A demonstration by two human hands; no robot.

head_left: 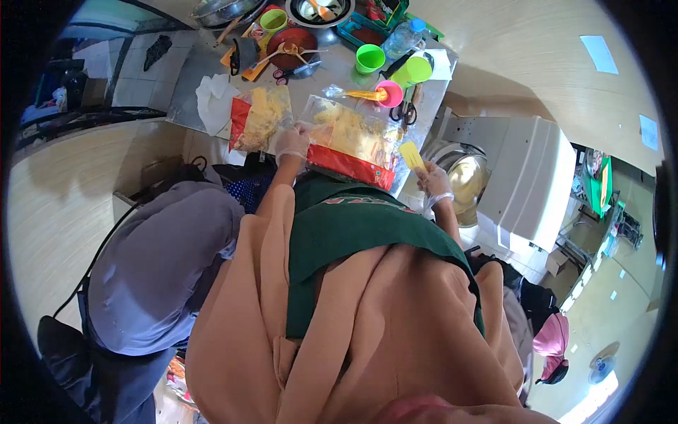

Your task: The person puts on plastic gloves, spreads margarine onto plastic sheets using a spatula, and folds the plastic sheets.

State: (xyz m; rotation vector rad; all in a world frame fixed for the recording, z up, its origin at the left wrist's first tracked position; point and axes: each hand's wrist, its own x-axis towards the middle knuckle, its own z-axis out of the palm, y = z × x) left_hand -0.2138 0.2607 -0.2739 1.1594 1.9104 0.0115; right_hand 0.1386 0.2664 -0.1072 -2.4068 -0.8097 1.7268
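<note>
My left hand (292, 143), in a clear plastic glove, is closed at the left edge of a clear-and-red plastic bag (353, 138) smeared inside with a yellowish paste. A second such bag (261, 116) lies just left of that hand, its red part on the left. My right hand (434, 181), gloved too, grips a yellow scraper (412, 155) with its flat blade pointing up, apart from the bag's right end. Near the bag's top right, a pink cup (390, 94) lies tipped with an orange-smeared utensil in it.
Black scissors (404, 113) lie on the metal table (318, 85). Green cups (369, 59), a water bottle (404, 39), a brown bowl (292, 44) with utensils and white tissue (215, 102) stand farther back. Right of the table is a large metal bowl (466, 178). A person in grey (162, 268) is close at left.
</note>
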